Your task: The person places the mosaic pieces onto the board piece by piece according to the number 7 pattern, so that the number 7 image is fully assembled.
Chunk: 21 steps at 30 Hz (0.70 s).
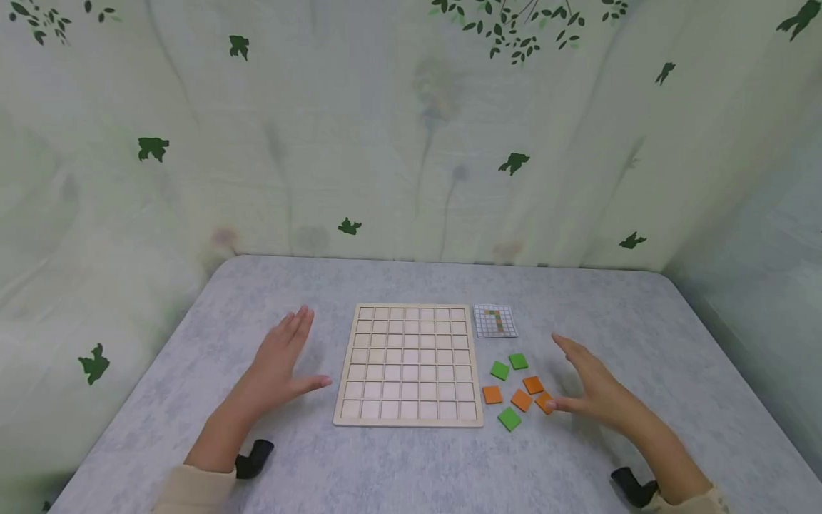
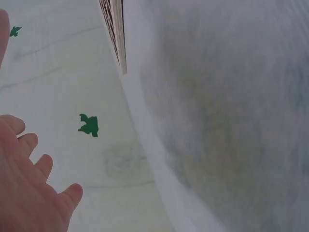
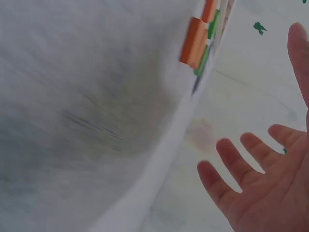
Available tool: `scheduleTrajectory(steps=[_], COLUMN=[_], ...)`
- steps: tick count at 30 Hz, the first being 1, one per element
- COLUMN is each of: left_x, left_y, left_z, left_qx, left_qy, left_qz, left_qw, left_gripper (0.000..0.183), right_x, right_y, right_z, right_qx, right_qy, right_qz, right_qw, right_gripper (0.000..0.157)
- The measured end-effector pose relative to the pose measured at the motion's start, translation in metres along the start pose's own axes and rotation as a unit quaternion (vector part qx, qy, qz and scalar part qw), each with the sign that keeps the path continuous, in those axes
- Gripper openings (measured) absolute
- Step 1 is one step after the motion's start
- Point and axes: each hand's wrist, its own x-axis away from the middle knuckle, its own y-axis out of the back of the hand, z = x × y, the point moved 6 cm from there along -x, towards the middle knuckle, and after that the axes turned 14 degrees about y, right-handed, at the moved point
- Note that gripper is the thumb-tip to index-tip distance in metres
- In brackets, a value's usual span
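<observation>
My left hand (image 1: 276,371) hovers left of a wooden grid board (image 1: 408,426), fingers extended and thumb pointing toward its edge. Nothing is in that hand; its spread fingers show in the left wrist view. On the other side, my right hand (image 1: 594,385) is also empty, with straight fingers and the thumb tip overlapping an orange tile (image 1: 543,402) in the head view. Between board and right hand lie several loose square tiles, among them a green tile (image 1: 509,419) and another orange tile (image 1: 492,395). A small pattern card (image 1: 495,321) sits by the board's upper right corner.
The grey mottled table (image 1: 411,471) ends at a pale curtain (image 1: 385,143) printed with leaves, which also hangs at both sides. Dark bands, a left one (image 1: 254,459) and a right one (image 1: 633,487), are on the wrists.
</observation>
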Motion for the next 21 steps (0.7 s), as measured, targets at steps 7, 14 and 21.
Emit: scheduleTrajectory(steps=[7, 14, 21], left_x=[-0.003, -0.002, 0.001], left_y=[-0.023, -0.047, -0.06], left_z=[-0.004, 0.006, 0.008], left_qx=[0.107, 0.164, 0.129], left_qy=[0.035, 0.058, 0.023], left_qz=[0.051, 0.102, 0.108], left_qw=[0.9924, 0.9795, 0.9855], left_gripper=[0.108, 0.096, 0.082], right_x=[0.009, 0.013, 0.013], right_y=[-0.023, -0.034, -0.038], right_z=[-0.012, -0.018, -0.02], right_qx=[-0.05, -0.065, -0.039], right_qy=[-0.061, -0.098, -0.096], right_qz=[0.031, 0.04, 0.023], right_qw=[0.996, 0.992, 0.994], right_gripper=[0.094, 0.067, 0.037])
